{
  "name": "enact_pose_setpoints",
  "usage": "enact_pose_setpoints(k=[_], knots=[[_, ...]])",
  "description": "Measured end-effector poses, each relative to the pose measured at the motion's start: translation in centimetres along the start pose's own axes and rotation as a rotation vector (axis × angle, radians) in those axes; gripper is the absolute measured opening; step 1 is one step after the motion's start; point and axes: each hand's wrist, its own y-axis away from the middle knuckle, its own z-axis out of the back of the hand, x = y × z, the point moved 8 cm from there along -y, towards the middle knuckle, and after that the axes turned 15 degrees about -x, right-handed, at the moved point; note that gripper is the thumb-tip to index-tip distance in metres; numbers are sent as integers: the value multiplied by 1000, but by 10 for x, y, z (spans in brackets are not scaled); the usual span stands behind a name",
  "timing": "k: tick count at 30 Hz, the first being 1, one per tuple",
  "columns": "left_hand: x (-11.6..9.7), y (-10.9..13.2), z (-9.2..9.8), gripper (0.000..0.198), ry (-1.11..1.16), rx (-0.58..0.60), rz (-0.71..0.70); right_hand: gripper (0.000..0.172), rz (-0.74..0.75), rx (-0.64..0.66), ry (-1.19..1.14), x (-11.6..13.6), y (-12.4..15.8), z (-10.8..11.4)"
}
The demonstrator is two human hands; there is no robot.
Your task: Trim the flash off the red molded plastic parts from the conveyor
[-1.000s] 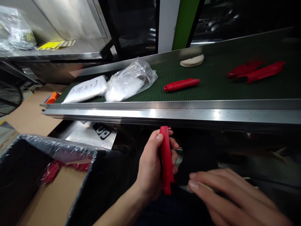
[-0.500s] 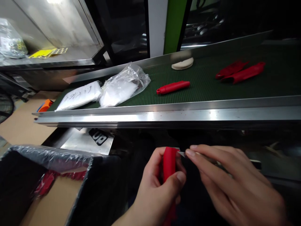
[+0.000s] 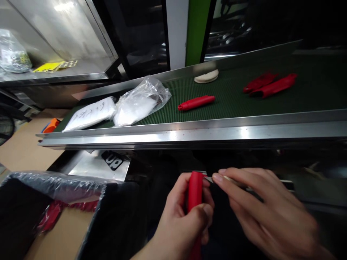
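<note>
My left hand (image 3: 181, 220) is closed around a red plastic handle-shaped part (image 3: 195, 191), held upright with its top end showing above the fingers. In my right hand (image 3: 265, 209) a thin knife (image 3: 209, 178) is pinched between thumb and fingers, its pointed blade meeting the right side of the red part near the top. Most of the knife's grip is hidden by the fingers. Beyond my hands, a similar red part (image 3: 196, 103) lies on the green conveyor belt (image 3: 227, 104).
More red pieces (image 3: 275, 86) and a whitish rounded object (image 3: 206, 77) lie on the belt. White packets in clear plastic (image 3: 141, 103) sit at its left end. A metal rail (image 3: 189, 134) edges the belt. At lower left stands a lined box (image 3: 100, 202) with red parts inside.
The view has shifted slightly. The red part has turned a little in my left hand, and the knife tip stays at its upper right edge.
</note>
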Motion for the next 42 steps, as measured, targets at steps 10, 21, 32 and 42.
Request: enact_pose_setpoints(k=[10, 21, 32, 42], knots=[[12, -2, -14, 23, 384, 321, 87, 42, -195, -82, -129, 3, -1, 8], [15, -4, -18, 21, 456, 406, 86, 40, -163, -25, -150, 10, 2, -3], [16, -2, -15, 23, 482, 413, 95, 37, -65, -25, -148, 10, 4, -4], [21, -3, -11, 41, 488, 393, 184, 37, -221, -115, -106, -15, 3, 3]])
